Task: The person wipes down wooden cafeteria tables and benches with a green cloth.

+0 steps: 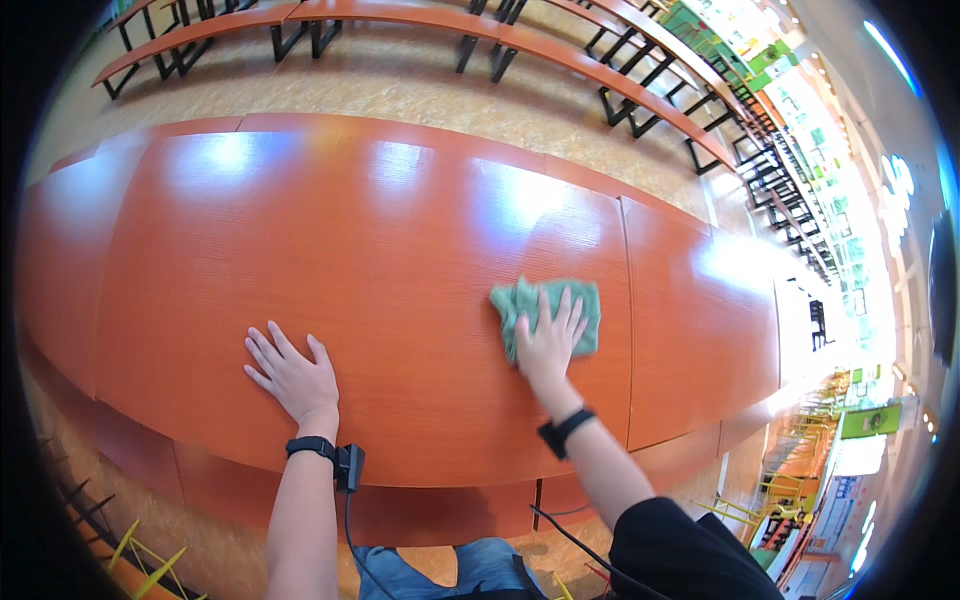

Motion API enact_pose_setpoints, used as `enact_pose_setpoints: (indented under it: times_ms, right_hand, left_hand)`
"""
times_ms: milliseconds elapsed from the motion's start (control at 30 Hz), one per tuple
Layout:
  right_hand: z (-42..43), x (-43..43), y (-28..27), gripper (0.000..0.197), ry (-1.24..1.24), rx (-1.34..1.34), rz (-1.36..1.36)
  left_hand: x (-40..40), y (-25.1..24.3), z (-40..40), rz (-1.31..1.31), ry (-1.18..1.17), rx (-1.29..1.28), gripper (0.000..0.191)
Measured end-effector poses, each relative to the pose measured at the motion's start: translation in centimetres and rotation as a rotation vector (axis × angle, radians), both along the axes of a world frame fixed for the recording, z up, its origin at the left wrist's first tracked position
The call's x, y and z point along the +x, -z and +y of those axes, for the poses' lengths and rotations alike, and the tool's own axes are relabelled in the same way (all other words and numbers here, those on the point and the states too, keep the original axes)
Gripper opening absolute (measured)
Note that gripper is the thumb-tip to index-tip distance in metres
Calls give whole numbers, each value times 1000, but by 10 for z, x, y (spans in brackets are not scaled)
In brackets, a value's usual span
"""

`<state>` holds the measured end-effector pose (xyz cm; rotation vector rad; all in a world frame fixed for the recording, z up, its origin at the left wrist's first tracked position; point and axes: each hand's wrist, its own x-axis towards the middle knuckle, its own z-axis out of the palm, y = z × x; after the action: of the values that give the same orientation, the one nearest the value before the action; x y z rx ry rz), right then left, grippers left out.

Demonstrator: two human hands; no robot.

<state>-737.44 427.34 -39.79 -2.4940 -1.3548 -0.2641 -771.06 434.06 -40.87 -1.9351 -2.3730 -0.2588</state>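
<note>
My right hand [550, 339] presses down on a folded green cloth [589, 322], fingers spread across its top. The cloth lies on a long reddish-brown wood-grain table [420, 315], just left of a seam between two tabletops. Its left edge is bunched up. Farther left, my left hand [296, 379] rests palm down on the same tabletop with fingers apart and nothing in it. Each wrist wears a black strap; the left one carries a small black device [349, 468] with a cable.
A bench [442, 517] runs along the table's near side, by my legs. Another bench [330, 124] shows along the far edge. Beyond the tiled floor stand more benches [405, 13] on black metal legs. A loose black cable [574, 541] hangs near my right arm.
</note>
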Motion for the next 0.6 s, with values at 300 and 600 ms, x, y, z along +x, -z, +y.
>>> enact_pose_setpoints:
  times_ms: [300, 600]
  right_hand:
    - [-128, -211, -16, 75, 62, -279, 140]
    - [24, -142, 14, 67, 84, -129, -16]
  left_hand:
    - [-5, -2, 5, -60, 35, -54, 65]
    - [-8, 0, 6, -62, 21, -134, 65]
